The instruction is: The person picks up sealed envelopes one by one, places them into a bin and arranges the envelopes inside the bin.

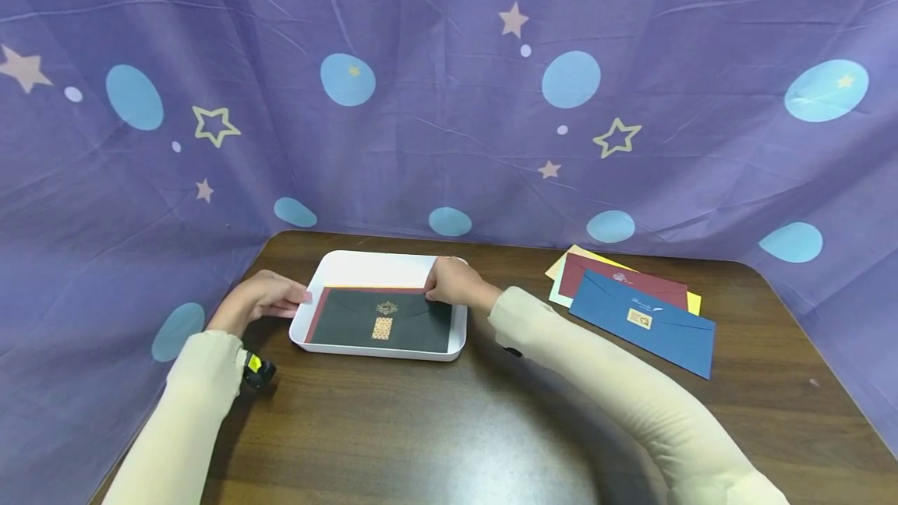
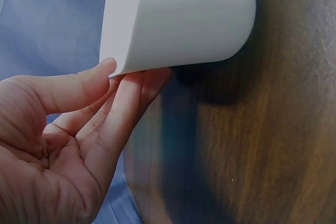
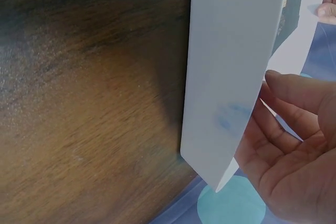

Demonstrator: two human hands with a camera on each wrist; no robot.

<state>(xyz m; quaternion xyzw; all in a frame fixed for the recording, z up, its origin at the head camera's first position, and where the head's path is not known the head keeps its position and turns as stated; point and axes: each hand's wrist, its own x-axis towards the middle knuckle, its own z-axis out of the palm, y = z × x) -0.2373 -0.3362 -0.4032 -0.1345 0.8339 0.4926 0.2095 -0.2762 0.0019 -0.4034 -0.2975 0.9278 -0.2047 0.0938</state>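
On the left, my left hand (image 1: pixel 277 294) grips the rim of a white rectangular tray (image 1: pixel 382 267). In the left wrist view its thumb lies on the edge and its fingers reach under it. A black envelope (image 1: pixel 351 326) with a gold emblem and a patterned gold sticker lies flat in the tray. Red edges of another envelope (image 1: pixel 319 318) show beneath it. My right hand (image 1: pixel 456 284) reaches over the tray's right rim and pinches the black envelope's upper right corner. The tray wall (image 3: pixel 231 51) hides part of those fingertips in the right wrist view.
To the right lies an overlapping pile: a blue envelope (image 1: pixel 641 322) on top, a dark red envelope (image 1: pixel 631 279) below, and yellow and pale ones underneath. A brown wooden table (image 1: pixel 421 427) carries everything. A purple curtain (image 1: pixel 449 100) hangs behind.
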